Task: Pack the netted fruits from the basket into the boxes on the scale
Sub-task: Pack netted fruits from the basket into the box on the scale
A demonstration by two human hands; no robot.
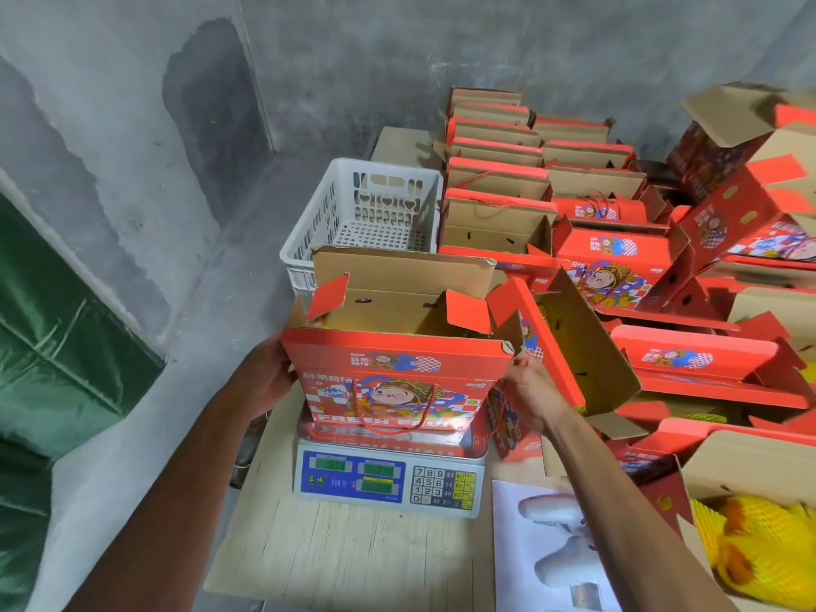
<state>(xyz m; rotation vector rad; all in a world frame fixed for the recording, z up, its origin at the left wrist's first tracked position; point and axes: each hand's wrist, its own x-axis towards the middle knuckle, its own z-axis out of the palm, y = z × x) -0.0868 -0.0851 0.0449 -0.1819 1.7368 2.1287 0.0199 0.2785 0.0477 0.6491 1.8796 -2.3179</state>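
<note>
A red printed gift box [393, 382] with its top flaps up stands on the white and blue scale [388, 479]. My left hand [269, 373] grips the box's left side and my right hand [527, 390] grips its right side near the front flap. Behind the box sits a white plastic basket [309, 227], which shows no fruit inside. Fruits in yellow foam netting [759, 549] lie in an open box at the lower right. What is inside the box on the scale is mostly hidden.
Many open red boxes [596, 240] are stacked in rows to the right and behind. The scale rests on flat cardboard [344, 554]. A white printed sheet [547, 549] lies right of the scale. Concrete wall and floor are at left, with green tarpaulin [53, 346].
</note>
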